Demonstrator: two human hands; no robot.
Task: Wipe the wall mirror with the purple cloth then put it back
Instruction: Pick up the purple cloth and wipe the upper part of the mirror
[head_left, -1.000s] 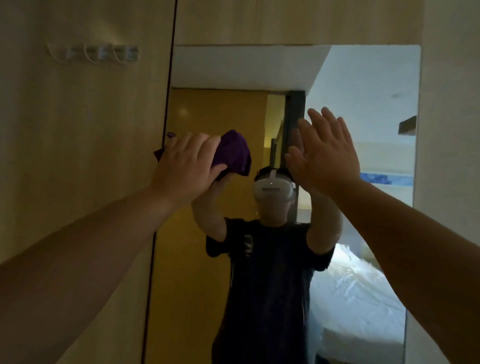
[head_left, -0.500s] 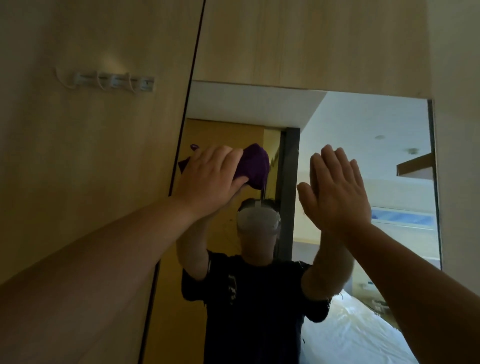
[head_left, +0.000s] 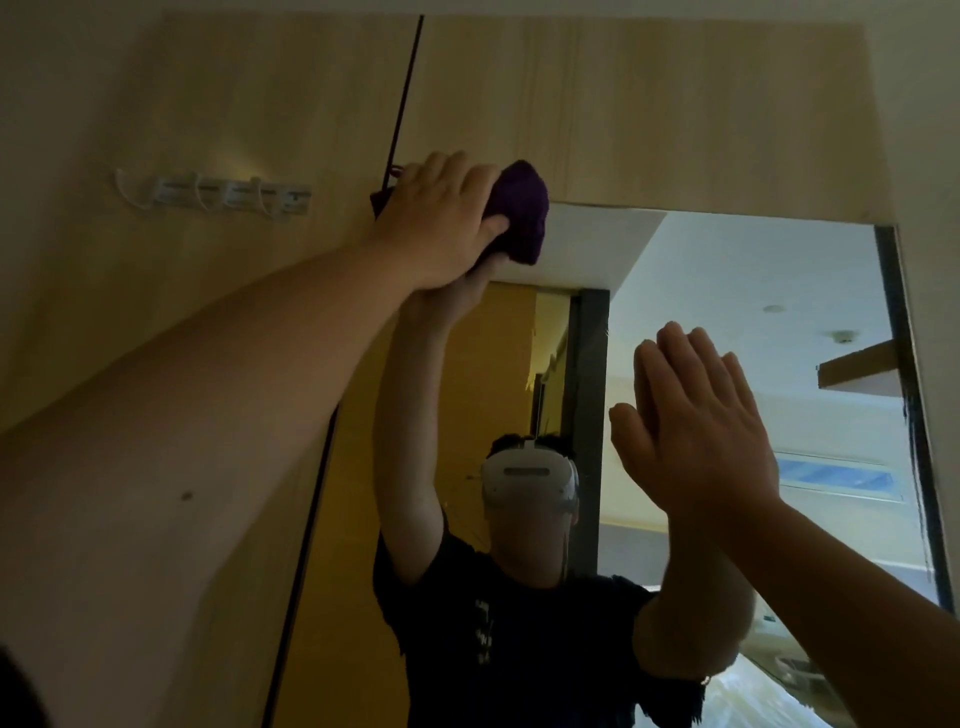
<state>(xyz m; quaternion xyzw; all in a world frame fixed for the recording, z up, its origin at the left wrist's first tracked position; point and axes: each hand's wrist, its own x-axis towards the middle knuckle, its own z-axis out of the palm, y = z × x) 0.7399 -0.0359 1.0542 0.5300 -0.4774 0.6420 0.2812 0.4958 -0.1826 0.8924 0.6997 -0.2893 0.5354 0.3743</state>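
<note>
**Wiping at the top corner, most of the job still to go**

The purple cloth (head_left: 519, 218) is bunched up in the left hand (head_left: 441, 218). The fingers curl round it and push it on the top left corner of the wall mirror (head_left: 727, 291), right where the glass meets the wood above it. So the wiping seems to be going on now. I think it is only part done, because the cloth is up at the very top and there is a lot of glass below it and to the right. I cannot tell from the glass which bits are clean. After the wiping, the cloth must go back to its place. That step is not done yet, and I cannot see where its place is.

The right hand (head_left: 696, 441) is flat and open, fingers straight and close together. It holds nothing. It is up near the glass, lower than the cloth and well apart from it. I cannot tell if it touches the mirror.

Counting: one cloth, one mirror, two hands. On the wooden wall (head_left: 156, 312) to the left there is one rack of hooks (head_left: 218, 195) with about four white hooks, and nothing hangs on them. In the mirror you can see one person, with a white headset
</note>
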